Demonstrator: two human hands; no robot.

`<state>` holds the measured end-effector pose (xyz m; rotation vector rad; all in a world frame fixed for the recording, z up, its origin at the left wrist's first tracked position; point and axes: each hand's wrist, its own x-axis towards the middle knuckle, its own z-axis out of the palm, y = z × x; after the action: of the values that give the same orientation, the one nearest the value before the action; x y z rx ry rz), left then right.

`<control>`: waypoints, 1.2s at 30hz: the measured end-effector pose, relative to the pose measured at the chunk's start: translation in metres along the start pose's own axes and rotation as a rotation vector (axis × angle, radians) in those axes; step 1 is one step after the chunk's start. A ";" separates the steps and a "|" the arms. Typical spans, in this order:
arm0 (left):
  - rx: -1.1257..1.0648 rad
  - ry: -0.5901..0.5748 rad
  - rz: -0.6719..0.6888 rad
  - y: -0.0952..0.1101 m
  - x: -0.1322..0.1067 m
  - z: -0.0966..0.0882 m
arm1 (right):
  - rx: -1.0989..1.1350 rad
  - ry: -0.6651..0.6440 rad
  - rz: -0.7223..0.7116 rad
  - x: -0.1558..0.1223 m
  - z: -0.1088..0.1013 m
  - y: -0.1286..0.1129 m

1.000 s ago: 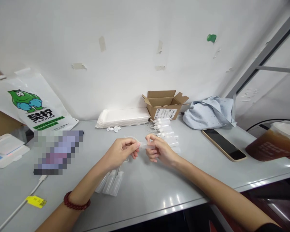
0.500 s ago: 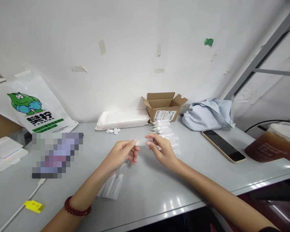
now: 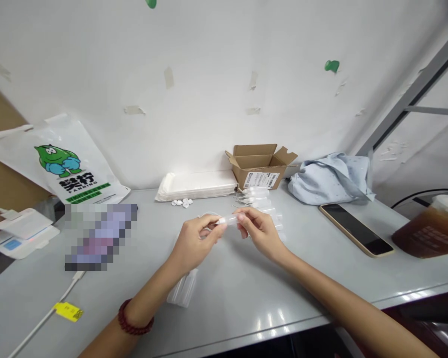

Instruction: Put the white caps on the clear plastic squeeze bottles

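Between my two hands is a small clear plastic bottle (image 3: 232,219), lying sideways above the table. My left hand (image 3: 197,238) pinches its white cap end, and the fingers of my right hand (image 3: 259,228) close on the other end. Beneath my left wrist, several similar clear bottles (image 3: 184,289) lie on the table, partly hidden by the arm. Behind my right hand, more capped bottles (image 3: 259,199) with thin white tubes lie in a row. Several small white caps (image 3: 181,203) sit farther back.
A stack of white packets (image 3: 197,184) and an open cardboard box (image 3: 259,166) stand by the wall. To the right are a blue cloth bag (image 3: 330,179), a phone (image 3: 354,229) and a cup of brown drink (image 3: 427,228). A blurred-out device (image 3: 104,236), cable and white plastic bag (image 3: 70,159) occupy the left.
The view has shifted slightly left, so things appear farther right. My left fingers have turned and now close around the bottle's cap end; my right hand still holds the other end.
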<state>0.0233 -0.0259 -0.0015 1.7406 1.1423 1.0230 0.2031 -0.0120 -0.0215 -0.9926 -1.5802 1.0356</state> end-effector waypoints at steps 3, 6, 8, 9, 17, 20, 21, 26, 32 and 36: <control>-0.075 -0.067 -0.101 0.000 0.001 -0.003 | -0.055 0.003 -0.065 -0.002 0.000 0.001; -0.127 -0.128 -0.140 0.000 0.002 -0.004 | -0.097 0.000 -0.095 -0.004 0.000 0.001; -0.150 -0.160 -0.148 0.000 0.002 -0.005 | -0.108 -0.008 -0.092 -0.004 -0.001 0.001; -0.156 -0.169 -0.150 0.000 0.001 -0.005 | -0.114 -0.009 -0.090 -0.004 -0.001 0.000; 0.009 -0.060 -0.050 -0.001 -0.001 0.000 | -0.028 0.008 0.027 -0.003 -0.001 -0.004; -0.002 -0.070 -0.058 -0.002 0.000 0.000 | 0.058 0.021 0.055 -0.002 0.001 -0.003; -0.011 -0.090 -0.078 -0.001 0.001 0.000 | 0.078 0.024 0.050 -0.002 0.002 -0.002; -0.100 -0.163 -0.153 0.001 0.003 -0.005 | 0.056 0.010 -0.016 -0.003 0.002 -0.002; 0.034 -0.114 -0.095 0.002 -0.002 -0.001 | 0.083 -0.004 0.021 -0.003 0.000 -0.004; 0.166 -0.072 -0.042 0.000 0.002 0.000 | 0.119 -0.009 0.069 0.000 -0.001 -0.003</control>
<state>0.0234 -0.0241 -0.0015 1.8588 1.2422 0.8542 0.2034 -0.0125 -0.0184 -0.9674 -1.4828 1.1691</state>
